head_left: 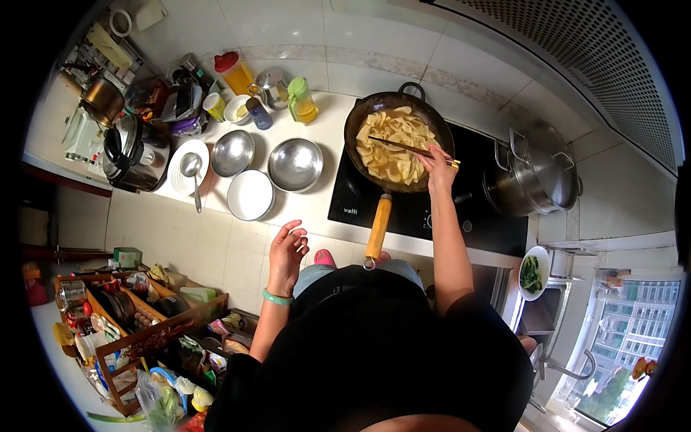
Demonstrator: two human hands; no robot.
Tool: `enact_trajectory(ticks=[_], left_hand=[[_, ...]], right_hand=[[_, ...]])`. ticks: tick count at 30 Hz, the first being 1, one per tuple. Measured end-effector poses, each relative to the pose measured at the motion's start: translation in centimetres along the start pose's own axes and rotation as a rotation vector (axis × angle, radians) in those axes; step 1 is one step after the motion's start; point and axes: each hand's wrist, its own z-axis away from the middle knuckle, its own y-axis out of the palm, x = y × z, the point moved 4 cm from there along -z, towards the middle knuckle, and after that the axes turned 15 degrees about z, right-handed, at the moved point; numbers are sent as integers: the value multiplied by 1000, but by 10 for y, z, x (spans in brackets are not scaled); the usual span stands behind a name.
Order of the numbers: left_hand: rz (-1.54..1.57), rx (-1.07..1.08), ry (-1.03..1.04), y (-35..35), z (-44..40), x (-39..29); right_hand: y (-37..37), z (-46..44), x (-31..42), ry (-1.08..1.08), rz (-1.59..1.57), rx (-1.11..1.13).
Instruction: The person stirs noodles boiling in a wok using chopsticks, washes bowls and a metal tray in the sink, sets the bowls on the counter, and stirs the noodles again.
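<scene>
Dark chopsticks (407, 147) with light ends are held in my right hand (438, 171), at the right rim of a black wok (350, 137). Their tips reach into wide, pale noodle-like pieces (392, 137) in brownish liquid. The wok sits on a black cooktop (345, 198), its wooden handle (379, 227) pointing toward my body. My left hand (288, 252) hangs in front of the counter edge, fingers loosely curled and apart, holding nothing. A green bangle (278, 297) circles the left wrist. Two metal bowls (295, 165) and a white bowl (250, 195) stand left of the cooktop.
A large steel pot (536, 173) stands right of the wok. Behind the bowls are an oil jug (303, 101) and a dark jar (258, 114). A spoon (191, 167) lies on a white plate (178, 176). Leafy greens fill a dish (533, 273) at right. Crates (165, 324) stand lower left.
</scene>
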Motion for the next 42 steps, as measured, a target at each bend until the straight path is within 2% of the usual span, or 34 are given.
enact_trajectory(ticks=[6, 8, 12, 14, 16, 19, 20, 23, 30, 34, 42], left_hand=[[1, 7, -1, -5, -2, 0], [1, 6, -4, -4, -2, 0], [4, 10, -9, -2, -1, 0], [1, 14, -8, -2, -2, 0], [-2, 17, -5, -2, -2, 0], [10, 16, -2, -4, -1, -1], [17, 22, 2, -5, -1, -1], [22, 25, 7, -10, -1, -2], [-18, 14, -13, -2, 3, -2], [-24, 27, -24, 0, 0, -1], [-23, 29, -21, -3, 0, -2]], right_hand=[[-2, -13, -10, 73, -170, 10], [-1, -16, -13, 185, -242, 56], [12, -2, 19, 185, -311, 46], [16, 0, 37, 44, -242, 36], [14, -3, 41, 4, -206, 37], [8, 1, 50, -162, 39, 8], [5, 4, 51, -162, 41, 10], [-5, 13, 50, -203, 318, 7], [-13, 19, 32, -113, 404, 15], [-7, 16, 18, -75, 356, 49], [0, -4, 0, 18, 32, -15]])
